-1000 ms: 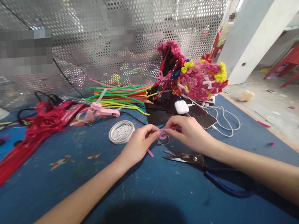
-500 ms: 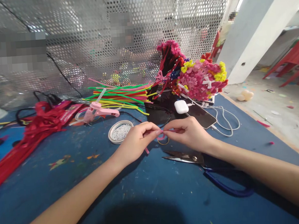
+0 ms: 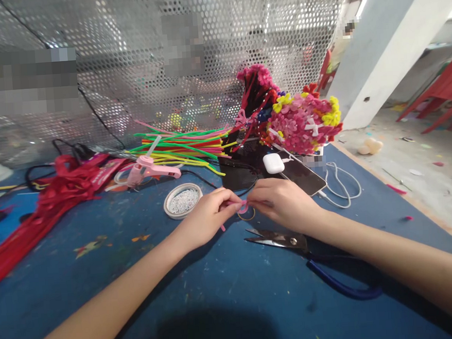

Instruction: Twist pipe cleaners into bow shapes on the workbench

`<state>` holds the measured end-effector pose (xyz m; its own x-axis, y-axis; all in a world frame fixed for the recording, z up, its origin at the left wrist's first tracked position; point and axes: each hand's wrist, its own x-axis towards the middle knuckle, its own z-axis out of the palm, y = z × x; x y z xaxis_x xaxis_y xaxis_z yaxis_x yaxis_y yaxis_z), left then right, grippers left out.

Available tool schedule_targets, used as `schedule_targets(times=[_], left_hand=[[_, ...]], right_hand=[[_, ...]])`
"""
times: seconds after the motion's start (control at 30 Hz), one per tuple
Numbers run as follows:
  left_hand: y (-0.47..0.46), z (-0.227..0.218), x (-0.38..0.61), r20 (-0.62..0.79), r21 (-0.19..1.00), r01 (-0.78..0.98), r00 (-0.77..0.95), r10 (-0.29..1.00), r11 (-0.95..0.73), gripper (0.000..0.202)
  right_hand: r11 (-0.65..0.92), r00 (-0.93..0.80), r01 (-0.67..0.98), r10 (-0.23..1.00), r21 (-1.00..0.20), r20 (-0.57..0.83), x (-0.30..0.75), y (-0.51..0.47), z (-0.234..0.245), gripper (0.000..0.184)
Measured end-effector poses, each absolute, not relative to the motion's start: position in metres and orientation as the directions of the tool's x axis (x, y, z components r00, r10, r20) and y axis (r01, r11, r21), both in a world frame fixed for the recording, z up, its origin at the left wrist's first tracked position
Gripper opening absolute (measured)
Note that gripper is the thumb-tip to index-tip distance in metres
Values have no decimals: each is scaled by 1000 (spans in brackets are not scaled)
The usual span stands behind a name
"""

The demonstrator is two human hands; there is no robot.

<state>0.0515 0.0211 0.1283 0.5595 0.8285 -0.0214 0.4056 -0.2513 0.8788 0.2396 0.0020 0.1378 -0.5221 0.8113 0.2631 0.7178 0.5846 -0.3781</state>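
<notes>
Between my two hands is a pink pipe cleaner (image 3: 243,207), bent into a small loop, with one tail end poking out below my left hand. My left hand (image 3: 213,214) pinches it between thumb and fingers. From the other side my right hand (image 3: 280,199) pinches the loop, its fingertips partly hidden. A thin yellowish ring (image 3: 247,216) lies on the table just under the loop. Scissors (image 3: 293,241) with blue handles rest slightly spread below my right hand. Left of my left hand stands a round dish (image 3: 167,204) of small pearly beads (image 3: 184,201).
Behind are a pink glue gun (image 3: 152,169), a pile of coloured pipe cleaners (image 3: 185,146), red ribbons (image 3: 57,197) and pipe-cleaner flowers (image 3: 296,123). A white earbud case (image 3: 273,163) sits on a phone (image 3: 306,177) with a white cable (image 3: 345,182). Perforated metal sheet (image 3: 126,68) stands behind the blue table (image 3: 203,290).
The pink loop shows more clearly between my fingertips. My right hand has turned slightly, with its knuckles more toward the camera. My left hand stays nearly in place.
</notes>
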Motion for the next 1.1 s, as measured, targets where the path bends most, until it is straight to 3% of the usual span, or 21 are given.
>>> schedule_targets(times=[0.13,0.3,0.5,0.8,0.9,1.1], left_hand=[[21,126,53,-34,883,404,563,826,-239,26],[25,124,52,-127,958,281,580,805,-52,26],[28,120,50,-184,976,199,538,823,88,26],[23,120,56,-179,976,202,559,809,76,23],[21,120,57,-171,975,212,557,813,60,22],[21,118,56,-180,968,244,543,820,51,22]], right_hand=[[538,-495,707,840,-459,222,236,-2,138,18],[441,-404,661,891,-607,207,234,-5,138,14],[382,-364,621,914,-684,180,237,-1,134,20],[326,-328,613,934,-720,144,237,0,132,20],[268,-323,598,943,-755,79,236,2,133,21],[14,-325,555,924,-832,-202,235,5,141,26]])
